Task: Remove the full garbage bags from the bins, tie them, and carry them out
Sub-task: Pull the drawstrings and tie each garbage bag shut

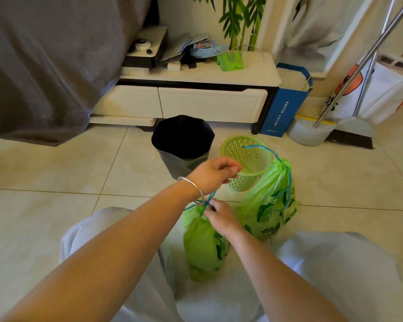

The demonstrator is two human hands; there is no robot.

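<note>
Small green printed plastic garbage bag [203, 242] stands upright btwn the knees – blue drawstring [209, 199] rising from its neck; right hand [221, 217] pinches it there, left hand [213, 174] just above, fingers closed on its end.

A blue paper bag [285, 105] leaning against the low white cabinet [209, 102] carries a vertical line of small white characters down its side, too small to read. The tied green garbage bag [269, 205] on the right shows dark green printed lettering near its base, only partly visible and not legible. Nothing else bears readable text.
</note>
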